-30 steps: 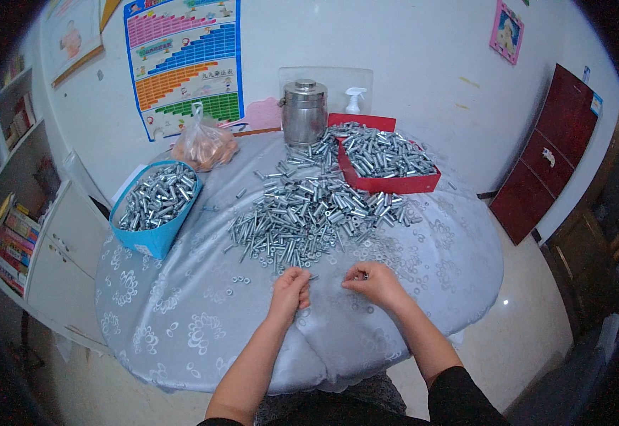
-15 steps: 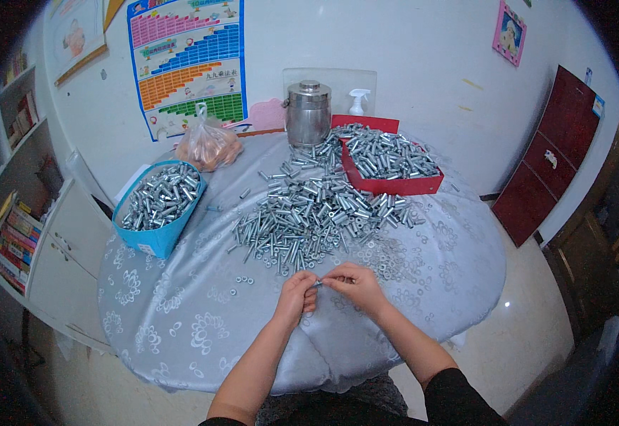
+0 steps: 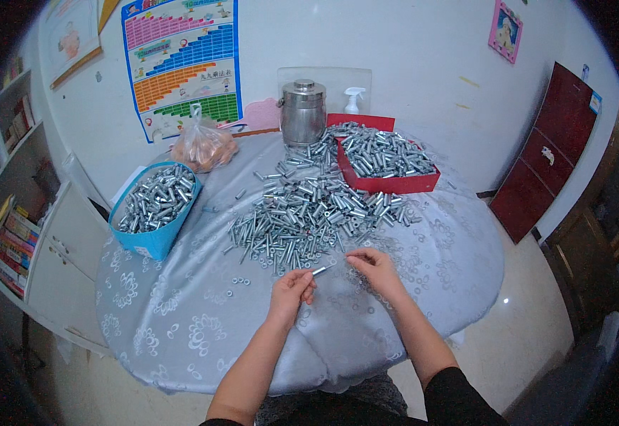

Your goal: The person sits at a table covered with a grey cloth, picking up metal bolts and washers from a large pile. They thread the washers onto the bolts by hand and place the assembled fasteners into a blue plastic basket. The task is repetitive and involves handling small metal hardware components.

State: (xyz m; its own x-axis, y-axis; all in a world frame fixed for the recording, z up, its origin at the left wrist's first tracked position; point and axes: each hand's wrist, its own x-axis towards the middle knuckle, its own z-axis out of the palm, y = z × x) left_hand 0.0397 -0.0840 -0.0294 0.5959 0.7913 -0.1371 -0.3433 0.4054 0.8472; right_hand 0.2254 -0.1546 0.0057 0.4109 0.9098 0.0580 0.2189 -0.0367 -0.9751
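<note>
My left hand (image 3: 291,290) pinches one end of a short silver metal bolt (image 3: 322,270) just above the round table's grey patterned cloth (image 3: 203,319). My right hand (image 3: 373,268) hovers beside the bolt's other end, fingers curled; whether it holds a small part is too small to tell. Right behind both hands lies a big loose heap of silver bolts (image 3: 302,216). Several small washers (image 3: 242,281) are scattered on the cloth to the left of my hands.
A blue bin (image 3: 155,206) full of bolts stands at the left, a red tray (image 3: 384,160) of bolts at the back right. A steel canister (image 3: 302,113), a spray bottle (image 3: 353,99) and a plastic bag (image 3: 203,145) stand at the back. A red cabinet (image 3: 550,153) is on the right.
Both hands have lifted off the cloth and come together near the heap. A bolt is now held in my left hand, with my right hand at its tip.
</note>
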